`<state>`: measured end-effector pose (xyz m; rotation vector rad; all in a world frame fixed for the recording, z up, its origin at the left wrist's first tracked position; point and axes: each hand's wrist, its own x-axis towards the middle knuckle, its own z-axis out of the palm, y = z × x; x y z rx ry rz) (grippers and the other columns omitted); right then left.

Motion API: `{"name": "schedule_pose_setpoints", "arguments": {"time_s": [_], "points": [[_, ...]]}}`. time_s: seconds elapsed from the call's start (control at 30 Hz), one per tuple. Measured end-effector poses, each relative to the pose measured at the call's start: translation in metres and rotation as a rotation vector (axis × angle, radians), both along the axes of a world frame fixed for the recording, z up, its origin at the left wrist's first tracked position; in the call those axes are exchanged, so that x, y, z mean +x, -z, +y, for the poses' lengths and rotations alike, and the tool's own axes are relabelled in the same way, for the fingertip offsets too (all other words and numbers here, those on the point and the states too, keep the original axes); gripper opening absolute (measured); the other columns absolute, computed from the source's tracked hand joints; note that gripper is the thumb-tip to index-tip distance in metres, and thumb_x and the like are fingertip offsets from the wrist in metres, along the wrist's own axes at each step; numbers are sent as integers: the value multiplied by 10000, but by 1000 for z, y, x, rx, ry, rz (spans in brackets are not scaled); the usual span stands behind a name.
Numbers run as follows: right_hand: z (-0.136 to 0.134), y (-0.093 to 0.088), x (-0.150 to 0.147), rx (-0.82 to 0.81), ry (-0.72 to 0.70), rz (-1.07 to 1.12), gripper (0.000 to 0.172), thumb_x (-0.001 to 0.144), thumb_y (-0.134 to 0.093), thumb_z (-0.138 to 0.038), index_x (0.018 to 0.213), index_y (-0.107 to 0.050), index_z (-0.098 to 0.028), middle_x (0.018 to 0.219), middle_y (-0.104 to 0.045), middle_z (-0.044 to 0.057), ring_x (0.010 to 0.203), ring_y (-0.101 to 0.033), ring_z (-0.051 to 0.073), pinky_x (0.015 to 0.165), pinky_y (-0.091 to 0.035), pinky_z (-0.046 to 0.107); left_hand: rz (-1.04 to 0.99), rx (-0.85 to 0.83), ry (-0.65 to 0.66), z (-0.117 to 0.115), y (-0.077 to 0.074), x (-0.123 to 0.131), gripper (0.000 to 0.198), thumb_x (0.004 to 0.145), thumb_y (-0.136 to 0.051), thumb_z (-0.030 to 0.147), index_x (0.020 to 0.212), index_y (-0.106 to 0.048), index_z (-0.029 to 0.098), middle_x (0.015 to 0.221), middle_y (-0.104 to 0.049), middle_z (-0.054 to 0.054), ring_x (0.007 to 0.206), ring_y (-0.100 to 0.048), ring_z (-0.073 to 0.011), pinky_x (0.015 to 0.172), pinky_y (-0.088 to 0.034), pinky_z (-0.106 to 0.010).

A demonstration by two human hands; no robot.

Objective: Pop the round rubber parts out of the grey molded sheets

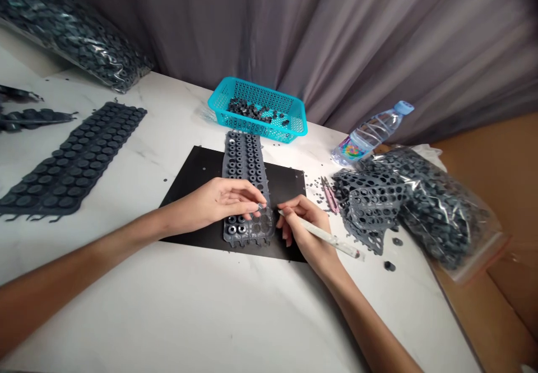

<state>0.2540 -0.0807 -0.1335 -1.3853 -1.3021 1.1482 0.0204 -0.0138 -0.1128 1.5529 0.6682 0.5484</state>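
A dark grey rubber sheet with rows of round ring-shaped parts lies lengthwise on a black mat. Over the sheet's near half is my left hand, thumb and fingertips drawn together. Whatever sits between those fingertips is too small to name. Just right of the sheet, my right hand grips a white pen-like stick, its tip pointing left toward the sheet. Shiny rings fill the sheet's near left rows, while the near right corner shows flat round spots. My left hand hides part of the sheet.
Behind the mat stands a turquoise basket with small black parts. To the right are pink-handled snips, perforated rubber sheets, a water bottle and a filled plastic bag. Another studded sheet and a large bag lie left.
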Motion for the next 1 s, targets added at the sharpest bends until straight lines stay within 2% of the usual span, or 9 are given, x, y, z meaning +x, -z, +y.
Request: {"name": "schedule_pose_setpoints", "arguments": {"time_s": [0.1,0.27,0.43,0.67,1.0], "points": [[1,-1,1,4,7,-9,182,923,-619,-365,893,-601,-186,641,-625,-19,448,-533,102,378,-442,200,-65,-139,42,-2,1,2,311,964,-648,360,1217,-684,182,1166,-746,-110,1085,-719,-231,977,-574,-394],[1,1,4,16,7,-30,184,939,-609,-370,920,-605,-186,670,-630,-12,475,-551,109,395,-454,206,-53,-294,70,-4,5,3,353,968,-647,399,1248,-712,194,1227,-740,-127,1129,-715,-241,1073,-515,-426],[1,7,7,22,-6,-40,190,951,-601,-382,950,-602,-192,678,-635,-10,494,-567,116,408,-460,205,-68,-384,105,-7,5,5,399,951,-670,419,1276,-706,190,1281,-719,-126,1187,-694,-264,1145,-453,-465],[2,4,5,5,-6,-47,197,939,-609,-391,935,-599,-194,670,-636,-9,492,-569,121,407,-464,209,-96,-407,124,-7,8,5,362,958,-672,348,1288,-699,201,1273,-725,-118,1180,-700,-248,1143,-461,-436],[1,7,6,12,-15,-65,172,957,-585,-364,946,-598,-193,689,-637,-9,502,-560,115,410,-458,202,-79,-300,57,-8,5,6,300,929,-714,309,1216,-725,221,1189,-749,-77,1112,-718,-207,1060,-527,-363]]}}
